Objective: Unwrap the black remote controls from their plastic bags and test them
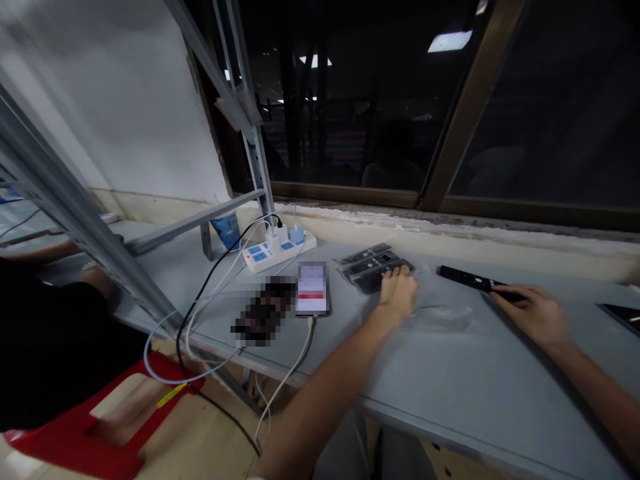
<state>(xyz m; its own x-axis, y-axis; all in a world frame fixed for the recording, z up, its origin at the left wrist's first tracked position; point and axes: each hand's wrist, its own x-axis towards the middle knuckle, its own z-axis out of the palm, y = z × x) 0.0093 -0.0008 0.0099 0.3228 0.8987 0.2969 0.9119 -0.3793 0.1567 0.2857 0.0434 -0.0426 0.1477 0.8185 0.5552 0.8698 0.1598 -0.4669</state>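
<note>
Several black remote controls in clear plastic bags [367,268] lie side by side near the back of the grey table. My left hand [399,293] is at their right end, its bent fingers closed over the edge of the nearest bagged remote; the fingertips are partly hidden. Off to the right, a bare black remote control [465,277] with round buttons points toward the window. My right hand [537,313] grips its near end between thumb and fingers. On the table between both hands is a crumpled clear plastic bag [443,318].
A lit phone [313,290] charges left of my left arm, beside a pixelated dark object [265,310]. Behind them sit a power strip [280,251] with cables and a blue cup [227,230]. A metal frame [165,300] separates me from another person at a red stool [115,427].
</note>
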